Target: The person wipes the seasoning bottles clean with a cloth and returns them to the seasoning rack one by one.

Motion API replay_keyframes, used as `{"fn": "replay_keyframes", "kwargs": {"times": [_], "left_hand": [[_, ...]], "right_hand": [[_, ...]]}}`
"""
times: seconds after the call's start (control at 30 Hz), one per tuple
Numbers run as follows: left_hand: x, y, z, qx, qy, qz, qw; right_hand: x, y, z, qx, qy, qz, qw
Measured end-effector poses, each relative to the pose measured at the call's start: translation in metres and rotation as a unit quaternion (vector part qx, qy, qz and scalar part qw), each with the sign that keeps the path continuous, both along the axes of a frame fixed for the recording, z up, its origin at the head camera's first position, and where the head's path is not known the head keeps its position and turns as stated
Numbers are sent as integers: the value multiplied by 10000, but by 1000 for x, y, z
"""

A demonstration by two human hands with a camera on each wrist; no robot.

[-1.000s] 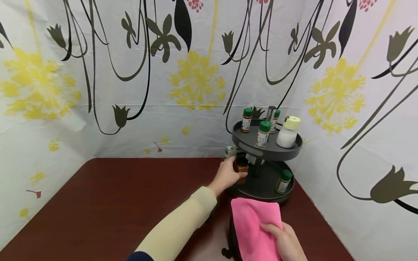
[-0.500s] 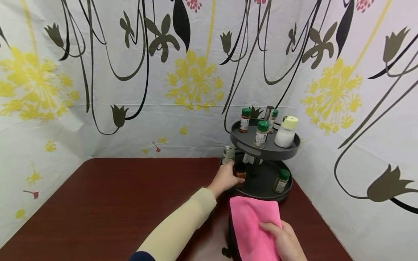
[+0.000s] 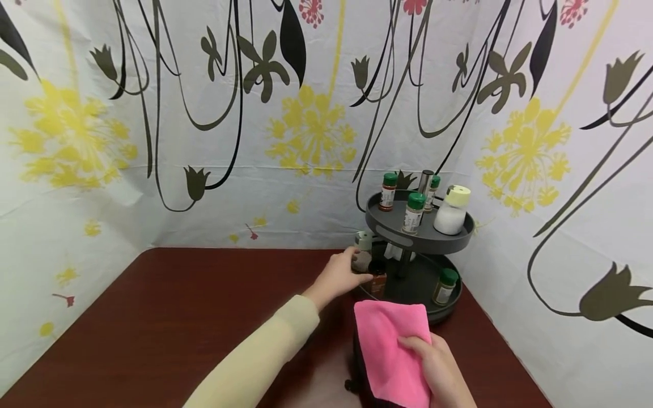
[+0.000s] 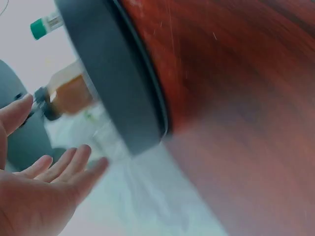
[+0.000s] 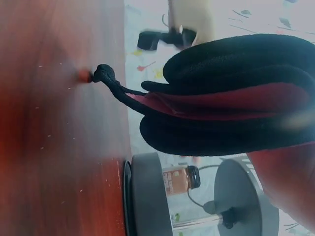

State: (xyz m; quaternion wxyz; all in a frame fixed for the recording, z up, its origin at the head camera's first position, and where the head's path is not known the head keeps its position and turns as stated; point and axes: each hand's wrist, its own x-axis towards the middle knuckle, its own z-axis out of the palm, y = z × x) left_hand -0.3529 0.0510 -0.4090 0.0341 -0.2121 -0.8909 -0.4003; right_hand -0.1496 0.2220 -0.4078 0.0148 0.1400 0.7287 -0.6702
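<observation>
My left hand (image 3: 339,275) is beside a spice jar with a black lid and brown contents (image 3: 378,286). In the left wrist view its fingers are spread and apart from the jar (image 4: 71,93). The jar stands on the lower tray (image 3: 413,297) of a dark two-tier turntable. Behind my left hand, partly hidden, is a clear shaker with a pale cap (image 3: 364,241). My right hand (image 3: 441,362) grips a pink cloth piece (image 3: 393,351), thumb on top. In the right wrist view, thick black padded layers (image 5: 236,64) with a red inside and knotted cord show below it.
On the upper tray (image 3: 433,245) stand several green-capped spice bottles (image 3: 413,214) and a white shaker with a yellow cap (image 3: 450,212). Another green-capped bottle (image 3: 445,286) is at the lower tray's right. Patterned sheets (image 3: 229,215) border the brown table (image 3: 204,317).
My left hand has lowered the brown jar onto the lower tray, let go and drawn back slightly left. My right hand keeps its grip on the pink cloth piece.
</observation>
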Motion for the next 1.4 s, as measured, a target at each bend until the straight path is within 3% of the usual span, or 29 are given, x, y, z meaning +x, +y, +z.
{"fn": "replay_keyframes", "kwargs": {"times": [0.13,0.3,0.43,0.6,0.73,0.93,1.03,1.1,1.13,1.17,1.2,1.23,1.27,1.37,1.4], "left_hand": [[21,-41,23,174,287,91,9994],[67,-90,41,555,714,277,9955],[108,-120,34,692,873,482,9926],[139,-147,18,806,811,841,9899],[150,-162,11,961,756,1156,9857],[151,-171,8,1185,718,1281,9820],[149,-172,6,1195,724,1286,9818],[149,-172,6,1207,735,1288,9815],[149,-172,7,1231,738,1298,9811],[149,-172,7,1246,749,1317,9806],[150,-171,8,1270,761,1324,9801],[150,-171,9,1307,776,1314,9796],[150,-170,10,1341,791,1301,9792],[152,-169,13,1424,810,1244,9786],[153,-168,14,1449,818,1220,9785]], "right_hand": [[-6,-7,3,-474,-15,134,9988],[-13,-14,8,-883,59,297,9956],[-17,-20,9,-973,50,442,9943],[-21,-27,13,-975,35,548,9937],[-28,-34,16,-979,66,600,9934],[-41,-47,23,-838,181,713,9938],[-50,-56,26,-148,686,761,9946],[-55,-62,25,712,1351,951,9837],[-58,-66,24,1310,1765,1127,9690],[-61,-71,22,1932,2176,1336,9473],[-64,-76,19,2582,2615,1565,9168],[-66,-81,15,3266,3021,1810,8771],[-68,-86,10,3928,3376,2034,8309],[-68,-103,-9,5625,3937,2696,6752],[-66,-108,-16,6016,3980,2908,6286]]}}
